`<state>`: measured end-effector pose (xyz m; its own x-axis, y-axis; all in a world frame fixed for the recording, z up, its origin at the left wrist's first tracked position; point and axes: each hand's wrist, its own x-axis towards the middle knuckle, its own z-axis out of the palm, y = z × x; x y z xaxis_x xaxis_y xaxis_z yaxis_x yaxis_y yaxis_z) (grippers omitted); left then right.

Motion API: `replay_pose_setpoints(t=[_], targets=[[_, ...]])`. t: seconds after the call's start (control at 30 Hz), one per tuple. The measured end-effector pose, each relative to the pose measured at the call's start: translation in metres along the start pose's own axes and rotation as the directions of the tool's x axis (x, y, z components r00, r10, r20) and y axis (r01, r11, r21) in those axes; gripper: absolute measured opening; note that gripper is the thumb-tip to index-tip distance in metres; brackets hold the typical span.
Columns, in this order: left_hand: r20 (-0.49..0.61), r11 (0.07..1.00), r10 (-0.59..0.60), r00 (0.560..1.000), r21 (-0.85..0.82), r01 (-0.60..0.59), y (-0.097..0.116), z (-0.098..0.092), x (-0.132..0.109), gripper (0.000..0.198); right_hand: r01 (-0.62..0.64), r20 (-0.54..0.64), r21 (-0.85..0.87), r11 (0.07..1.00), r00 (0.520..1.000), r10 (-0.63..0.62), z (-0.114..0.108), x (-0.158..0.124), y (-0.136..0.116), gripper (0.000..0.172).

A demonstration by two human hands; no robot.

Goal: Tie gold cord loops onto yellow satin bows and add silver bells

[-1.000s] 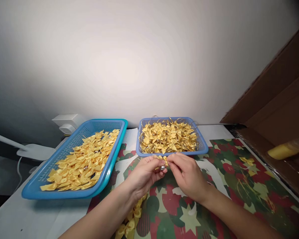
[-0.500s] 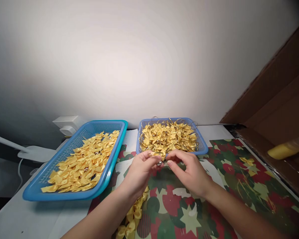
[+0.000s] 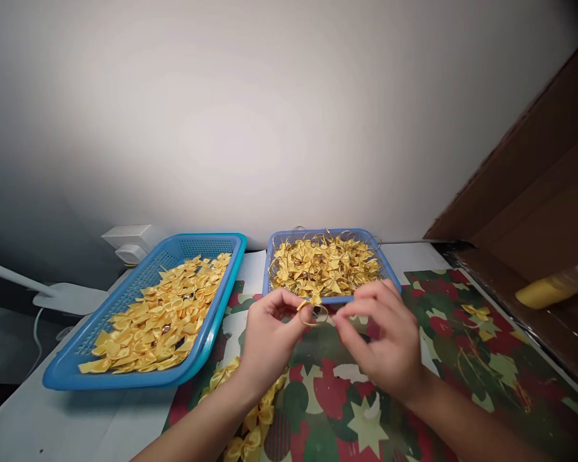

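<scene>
My left hand [image 3: 272,333] pinches a yellow satin ribbon bow [image 3: 313,299] between thumb and fingers, above the mat. From the bow a thin gold cord loop [image 3: 322,317] curves toward the right. Close beside that loop is my right hand [image 3: 383,333], thumb and index fingertip pressed together. Whether a bit of cord lies in that pinch I cannot make out. Under my left forearm lies a row of yellow bows [image 3: 253,427], partly hidden. Just beyond my hands a blue basket [image 3: 392,279] holds a heap of bows with gold cord loops.
At left, a larger blue basket [image 3: 60,372] stacked in a teal one holds many bows without visible loops. A patterned mat [image 3: 327,391] covers the table. Loose bow [image 3: 476,312] and cord strands [image 3: 491,372] lie right, near a cardboard box [image 3: 525,192] with a yellow tube [image 3: 553,289].
My right hand has drawn back to the right and risen slightly, away from the left. The gold loop now shows open beside the bow, which stays in my left hand.
</scene>
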<state>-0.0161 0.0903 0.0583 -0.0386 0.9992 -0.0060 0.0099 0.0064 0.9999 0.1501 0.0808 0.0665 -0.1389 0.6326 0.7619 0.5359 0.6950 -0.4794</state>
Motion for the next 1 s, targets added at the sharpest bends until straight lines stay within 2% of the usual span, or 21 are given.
replay_pose_setpoints(t=[0.07,0.1,0.2,0.3,0.4,0.5,0.67,0.83,1.0], targets=[[-0.015,0.99,0.102,0.995,0.096,-0.1,-0.002,-0.001,-0.002,0.017,0.141,-0.028,-0.064,0.988,0.989,-0.143,-0.002,-0.001,-0.007,0.006],[-0.017,0.979,0.152,0.988,0.141,-0.148,-0.002,-0.001,-0.004,0.015,0.163,-0.026,-0.106,0.981,0.986,-0.166,-0.001,-0.001,-0.009,0.005],[-0.015,0.925,0.297,0.955,0.253,-0.283,-0.003,0.0,-0.006,0.01,0.057,-0.032,-0.208,0.976,0.997,-0.065,0.005,-0.003,-0.01,0.005],[-0.016,0.862,0.417,0.909,0.325,-0.39,-0.002,0.002,-0.006,0.011,-0.046,0.015,-0.225,0.973,0.999,0.051,0.012,-0.005,-0.005,0.008],[-0.009,0.84,0.453,0.892,0.339,-0.423,-0.003,0.003,-0.005,0.011,-0.051,0.022,-0.227,0.973,0.998,0.058,0.015,-0.007,0.001,0.011],[-0.023,0.878,0.397,0.918,0.303,-0.372,-0.003,0.003,-0.005,0.011,0.009,-0.019,-0.243,0.97,1.0,-0.014,0.017,-0.009,0.004,0.015],[-0.033,0.972,0.151,0.988,0.189,-0.143,-0.002,0.004,-0.005,0.009,0.085,-0.024,-0.234,0.968,0.995,-0.093,0.022,-0.015,0.011,0.014],[-0.018,0.99,0.023,1.0,0.139,-0.02,-0.004,0.004,-0.001,0.011,0.101,-0.052,-0.044,0.994,0.993,-0.103,0.024,-0.018,0.014,0.023],[-0.012,0.997,-0.047,0.999,0.057,0.047,-0.009,0.002,0.005,0.019,0.133,-0.039,0.205,0.97,0.991,-0.128,0.006,-0.011,0.003,0.026]])
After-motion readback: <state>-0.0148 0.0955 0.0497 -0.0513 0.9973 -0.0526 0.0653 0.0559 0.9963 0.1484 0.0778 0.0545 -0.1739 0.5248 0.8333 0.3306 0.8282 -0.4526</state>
